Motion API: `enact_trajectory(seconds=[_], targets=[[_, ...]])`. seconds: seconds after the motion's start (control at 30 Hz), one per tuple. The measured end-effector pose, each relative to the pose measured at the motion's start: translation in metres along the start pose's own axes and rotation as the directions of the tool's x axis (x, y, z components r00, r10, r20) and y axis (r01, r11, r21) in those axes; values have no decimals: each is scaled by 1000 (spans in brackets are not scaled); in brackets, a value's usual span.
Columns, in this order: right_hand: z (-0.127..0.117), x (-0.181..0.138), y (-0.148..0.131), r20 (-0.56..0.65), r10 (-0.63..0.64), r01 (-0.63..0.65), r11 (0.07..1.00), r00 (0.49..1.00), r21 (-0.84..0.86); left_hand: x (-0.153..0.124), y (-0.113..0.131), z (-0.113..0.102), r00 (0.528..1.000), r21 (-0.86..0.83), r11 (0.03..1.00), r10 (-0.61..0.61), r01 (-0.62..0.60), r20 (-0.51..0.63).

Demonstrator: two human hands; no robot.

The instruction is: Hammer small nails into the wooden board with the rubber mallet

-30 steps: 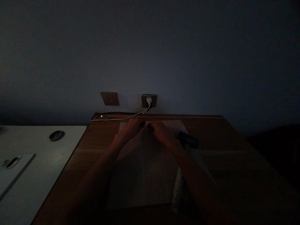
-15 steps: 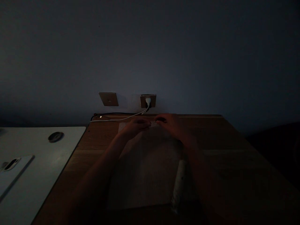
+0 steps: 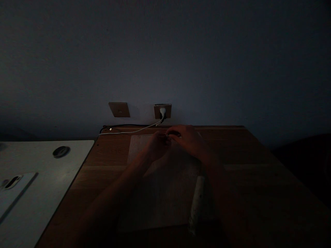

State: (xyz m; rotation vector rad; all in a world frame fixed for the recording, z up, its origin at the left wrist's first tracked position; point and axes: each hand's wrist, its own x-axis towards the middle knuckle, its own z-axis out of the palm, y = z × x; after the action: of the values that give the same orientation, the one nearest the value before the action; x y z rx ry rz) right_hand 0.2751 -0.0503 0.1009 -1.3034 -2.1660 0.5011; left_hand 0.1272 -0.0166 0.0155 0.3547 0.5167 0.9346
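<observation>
A pale flat sheet (image 3: 157, 203) lies on the wooden table, and both hands meet over its far end. My left hand (image 3: 157, 146) is closed, its fingertips curled together at the right hand's fingertips. My right hand (image 3: 186, 139) arches over from the right with thumb and fingers pinched. Whatever sits between the fingertips is too small and dark to make out. Near my right forearm, a whitish cylinder (image 3: 197, 201), perhaps a roll or tube, lies lengthwise on the sheet's right part.
The wooden table (image 3: 103, 175) meets the wall. A white plug (image 3: 162, 112) sits in a wall socket, its white cable (image 3: 129, 132) running left along the back edge. Another wall plate (image 3: 119, 109) is beside it. At left stands a white desk (image 3: 59, 179) with a round dark grommet (image 3: 61, 152).
My left hand has moved right and its fingers now meet those of my right hand, which has shifted slightly left. The sheet's far left corner shows more.
</observation>
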Motion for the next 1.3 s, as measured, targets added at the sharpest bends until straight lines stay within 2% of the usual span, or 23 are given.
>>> enact_trajectory(seconds=[0.2, 0.33, 0.5, 0.6, 0.67, 0.8, 0.87, 0.97, 1.1, 1.23, 1.3], targets=[[9, 2, 2, 74, -18, 20, 999, 997, -25, 4, -6, 0, 998, 58, 997, 48, -51, 48], [16, 4, 6, 104, -6, 16, 995, 995, -99, -3, -7, 9, 999, 77, 996, 51, -53, 17], [13, 3, 5, 111, -7, 19, 994, 994, -106, -3, -11, 11, 995, 45, 995, 91, -89, -41], [7, 2, 2, 37, -21, 25, 994, 999, -106, -4, -5, 13, 992, 45, 993, 109, -106, -69], [2, 2, 2, -61, -53, 46, 993, 997, -107, -9, 6, 17, 988, 27, 990, 139, -137, -74], [-8, 2, 6, -274, -124, 96, 989, 954, -113, -23, 25, 28, 978, -120, 972, 195, -203, -72], [-12, 1, 9, -331, -131, 100, 989, 934, -111, -27, 23, 31, 986, -151, 977, 133, -148, -103], [-18, -1, 11, -364, -115, 81, 991, 924, -107, -28, 11, 33, 984, -140, 990, -4, -22, -179], [-20, -2, 13, -380, -105, 72, 992, 919, -99, -25, 4, 32, 980, -131, 988, 62, -87, -187], [-19, -1, 13, -376, -115, 86, 992, 920, -94, -24, 7, 33, 962, -83, 996, 3, -27, -274], [-19, 0, 12, -371, -120, 90, 991, 921, -97, -25, 10, 34, 973, -81, 996, 21, -41, -230]])
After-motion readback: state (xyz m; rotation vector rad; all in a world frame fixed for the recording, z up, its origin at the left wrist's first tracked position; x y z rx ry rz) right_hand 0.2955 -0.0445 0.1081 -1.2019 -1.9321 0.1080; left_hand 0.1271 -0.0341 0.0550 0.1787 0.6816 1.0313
